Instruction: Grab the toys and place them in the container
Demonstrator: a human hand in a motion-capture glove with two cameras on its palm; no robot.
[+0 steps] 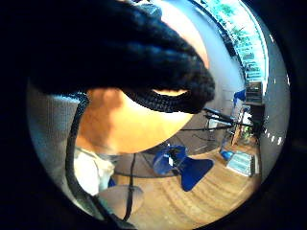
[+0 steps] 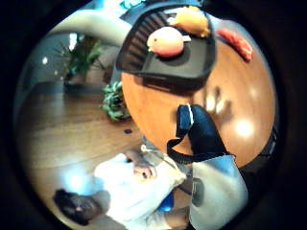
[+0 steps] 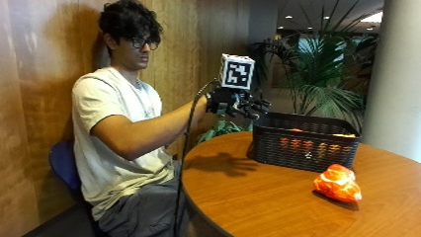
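Note:
In the outside view my gloved right hand (image 3: 236, 103) hovers above the round wooden table (image 3: 263, 197), just left of the black mesh basket (image 3: 306, 140). Its fingers are spread and hold nothing. An orange-red toy (image 3: 337, 183) lies on the table in front of the basket. The thumb side palm view looks down into the basket (image 2: 144, 43), where a pink-orange round toy (image 2: 165, 41) and an orange toy (image 2: 192, 20) lie. The red toy (image 2: 236, 43) sits on the table beside the basket. Gloved fingers (image 1: 144, 62) cover much of the little finger side palm view, with the table (image 1: 129, 124) behind them.
The person sits on a blue chair (image 3: 63, 165) against a wood-panelled wall. Potted plants (image 3: 315, 74) stand behind the basket, and a pale column (image 3: 398, 74) rises at the right. The table's edge (image 3: 190, 197) curves near the person's lap.

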